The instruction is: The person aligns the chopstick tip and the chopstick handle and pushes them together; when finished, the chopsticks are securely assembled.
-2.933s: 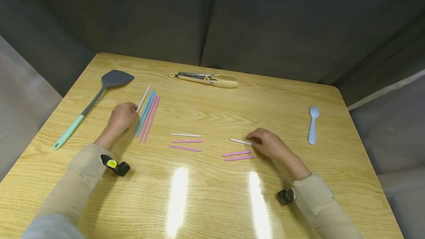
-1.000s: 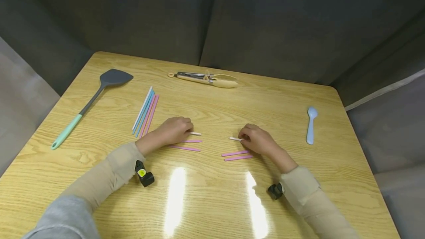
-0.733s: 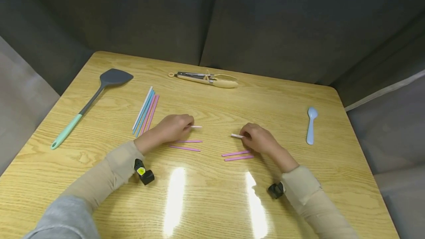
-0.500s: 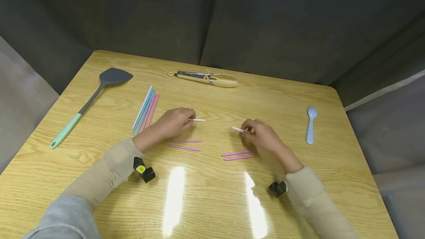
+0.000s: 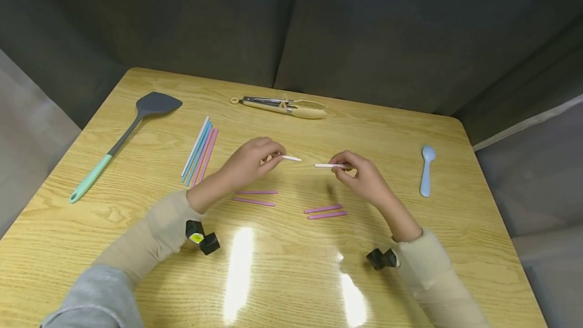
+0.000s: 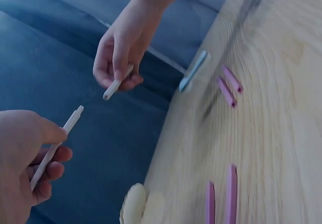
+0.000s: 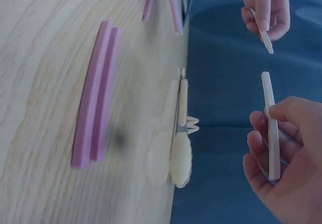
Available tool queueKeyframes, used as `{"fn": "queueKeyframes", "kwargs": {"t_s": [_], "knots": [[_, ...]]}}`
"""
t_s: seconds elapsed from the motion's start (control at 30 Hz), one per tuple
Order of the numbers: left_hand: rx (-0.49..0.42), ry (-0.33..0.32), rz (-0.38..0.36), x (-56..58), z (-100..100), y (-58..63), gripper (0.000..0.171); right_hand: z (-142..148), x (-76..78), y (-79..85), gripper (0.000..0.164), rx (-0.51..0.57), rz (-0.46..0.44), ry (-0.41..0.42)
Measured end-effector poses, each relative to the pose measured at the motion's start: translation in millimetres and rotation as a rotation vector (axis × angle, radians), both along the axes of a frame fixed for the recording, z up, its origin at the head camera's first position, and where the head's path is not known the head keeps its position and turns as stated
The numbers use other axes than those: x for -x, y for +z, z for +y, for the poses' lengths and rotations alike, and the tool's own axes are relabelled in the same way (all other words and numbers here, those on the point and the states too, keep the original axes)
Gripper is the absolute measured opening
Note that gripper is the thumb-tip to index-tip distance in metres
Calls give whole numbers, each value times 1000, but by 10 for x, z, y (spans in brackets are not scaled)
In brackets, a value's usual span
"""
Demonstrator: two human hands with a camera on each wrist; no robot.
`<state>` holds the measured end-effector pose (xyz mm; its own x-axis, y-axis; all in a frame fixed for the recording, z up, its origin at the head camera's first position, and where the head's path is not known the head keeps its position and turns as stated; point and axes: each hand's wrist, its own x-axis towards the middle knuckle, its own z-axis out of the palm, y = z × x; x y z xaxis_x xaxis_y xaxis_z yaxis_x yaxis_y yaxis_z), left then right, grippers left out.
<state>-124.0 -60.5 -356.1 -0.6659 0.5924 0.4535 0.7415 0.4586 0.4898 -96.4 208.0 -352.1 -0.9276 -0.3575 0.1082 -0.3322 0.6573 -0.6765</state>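
My left hand (image 5: 252,162) pinches a white chopstick half (image 6: 56,146) between thumb and fingers; its free end narrows to a small peg. Facing it, my right hand (image 5: 364,178) grips another white chopstick half (image 7: 271,128), whose near end shows a dark hole in the left wrist view. Both pieces are held above the table, ends pointing at each other with a short gap between. Beneath the hands lie two pink chopstick halves (image 5: 257,192) on the left and two more pink halves (image 5: 328,214) on the right.
Full-length white, blue and pink chopsticks (image 5: 209,155) lie side by side at the left. Beyond them is a spatula (image 5: 124,138) with a mint handle. Cream tongs (image 5: 282,107) rest along the back edge, and a light blue spoon (image 5: 426,171) lies at the right.
The left hand left a white chopstick beside the blue ones and took up a white half. Both hands then raised their white halves off the table and brought the ends closer together.
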Motion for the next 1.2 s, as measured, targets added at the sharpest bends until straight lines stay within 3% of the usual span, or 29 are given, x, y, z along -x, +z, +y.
{"fn": "queueKeyframes", "kwargs": {"t_s": [0.23,0.5,0.77,0.9,1.2], "knots": [[-95,-44,34,-72,71,57,9,-61,-57,91,12,70,-7,-16],[-158,-57,17,-79,100,69,9,-115,-94,167,15,127,-21,-14],[-159,-62,-20,-72,108,45,9,-131,-96,153,13,135,-24,-14],[-125,-50,-4,-81,108,43,9,-139,-109,144,13,132,-16,-15],[-110,-33,33,-127,120,48,7,-164,-143,134,12,107,107,11]]}}
